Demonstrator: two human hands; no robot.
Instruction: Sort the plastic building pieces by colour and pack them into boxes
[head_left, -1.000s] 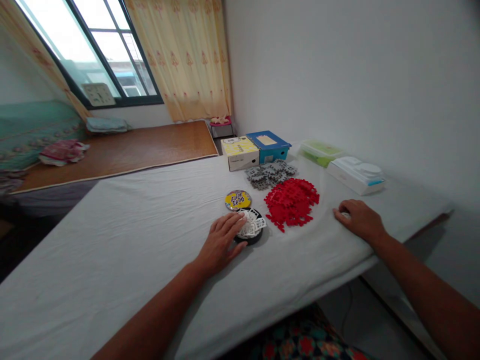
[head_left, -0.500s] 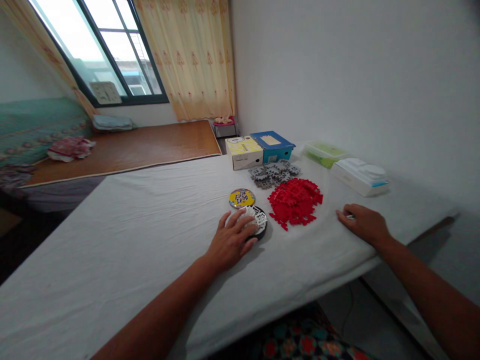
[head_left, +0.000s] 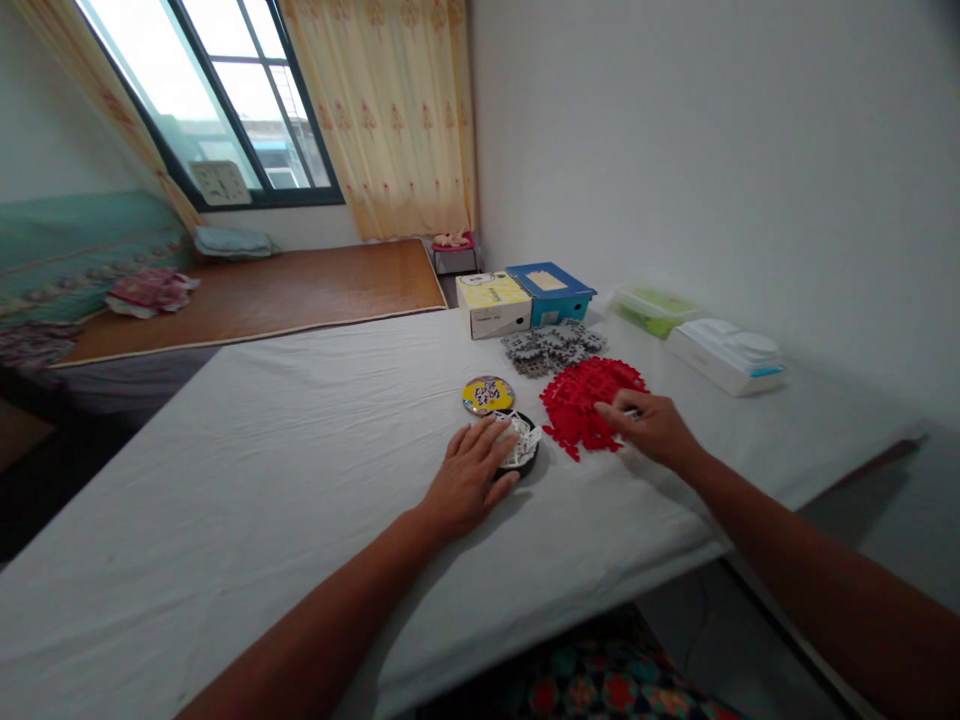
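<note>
My left hand [head_left: 472,465] lies with its fingers stretched over a round black tin [head_left: 534,460], touching the white lattice-like plastic pieces [head_left: 523,436] inside. Just behind the tin is a yellow round lid [head_left: 487,396] with a dark pattern. My right hand [head_left: 652,425] is closed at the right edge of a pile of red interlocking plastic pieces [head_left: 585,400]. A small whitish piece [head_left: 632,412] shows between its curled fingers; its exact shape is hidden. Grey interlocking pieces [head_left: 553,345] lie heaped behind the red pile.
A yellow-and-white box [head_left: 495,305] and a blue box [head_left: 553,292] stand at the table's back. Along the wall are a clear tub with green contents [head_left: 656,308] and a white box [head_left: 724,355]. White cloth [head_left: 262,480] covers the table.
My right hand has moved left, from the bare cloth to the red pile, staying closed. My left hand stays on the tin, its fingers closer together. The view has shifted slightly.
</note>
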